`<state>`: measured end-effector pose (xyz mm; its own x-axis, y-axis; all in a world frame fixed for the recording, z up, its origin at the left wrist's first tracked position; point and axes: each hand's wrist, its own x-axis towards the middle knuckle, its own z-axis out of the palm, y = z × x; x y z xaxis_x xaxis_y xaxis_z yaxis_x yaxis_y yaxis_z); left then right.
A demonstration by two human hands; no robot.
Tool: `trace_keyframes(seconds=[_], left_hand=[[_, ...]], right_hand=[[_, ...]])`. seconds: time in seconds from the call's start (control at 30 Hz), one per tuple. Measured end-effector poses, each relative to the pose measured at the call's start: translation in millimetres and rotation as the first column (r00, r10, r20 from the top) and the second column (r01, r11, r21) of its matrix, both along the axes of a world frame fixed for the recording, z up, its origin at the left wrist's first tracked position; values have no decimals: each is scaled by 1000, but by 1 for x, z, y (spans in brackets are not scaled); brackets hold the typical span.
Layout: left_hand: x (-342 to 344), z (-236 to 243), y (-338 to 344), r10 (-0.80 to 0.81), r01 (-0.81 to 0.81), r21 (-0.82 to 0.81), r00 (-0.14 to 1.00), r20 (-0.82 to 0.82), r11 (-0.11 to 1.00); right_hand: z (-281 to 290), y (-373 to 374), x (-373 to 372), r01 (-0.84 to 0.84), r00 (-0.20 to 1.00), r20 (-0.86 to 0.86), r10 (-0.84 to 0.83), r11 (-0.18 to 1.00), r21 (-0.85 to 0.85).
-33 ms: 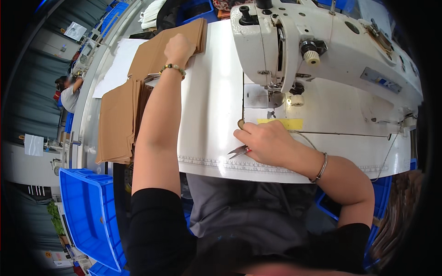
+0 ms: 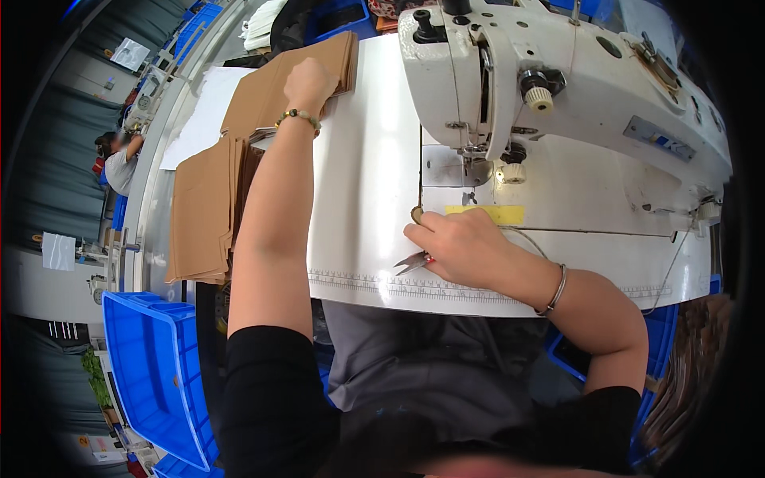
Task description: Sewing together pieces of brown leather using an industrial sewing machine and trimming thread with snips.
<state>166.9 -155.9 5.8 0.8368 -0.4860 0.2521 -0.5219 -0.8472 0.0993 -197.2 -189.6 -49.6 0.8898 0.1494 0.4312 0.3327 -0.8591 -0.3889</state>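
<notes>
Near the top of the head view, my left hand rests with curled fingers on the upper stack of brown flat pieces, seeming to grip it; the fingertips are mostly hidden. A second brown stack lies beside my left forearm. My right hand is closed round small thread snips with a red handle, blades pointing left, low on the white machine table. A small brown round thing shows at its fingers. Just beyond is the sewing machine's needle area, with a yellow strip before it.
The white sewing machine fills the upper right. A white sheet lies left of the brown stacks. Blue crates stand below the table's left and right ends. A co-worker sits at another station at far left.
</notes>
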Motion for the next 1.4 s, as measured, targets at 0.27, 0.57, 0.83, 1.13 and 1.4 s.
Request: trace_keyframes(seconds=[0.27, 0.57, 0.83, 1.13, 1.4], left_hand=[[-20, 3, -22, 53, -53, 10, 998, -28, 999], [-10, -3, -2, -33, 32, 10, 999, 22, 999], [-31, 18, 45, -44, 87, -121, 945, 325, 989], [-201, -28, 86, -776, 781, 36, 612, 151, 623], [-237, -15, 105, -909, 851, -323, 401, -109, 414]], right_hand=[[-3, -5, 0, 15, 1000, -22, -15, 1000, 1], [-3, -6, 0, 26, 1000, -16, -26, 1000, -17], [-1, -5, 3, 32, 998, 48, -31, 999, -38], [7, -7, -4, 122, 947, 320, -31, 956, -268], [6, -61, -54, 119, 985, 160, -58, 905, -407]])
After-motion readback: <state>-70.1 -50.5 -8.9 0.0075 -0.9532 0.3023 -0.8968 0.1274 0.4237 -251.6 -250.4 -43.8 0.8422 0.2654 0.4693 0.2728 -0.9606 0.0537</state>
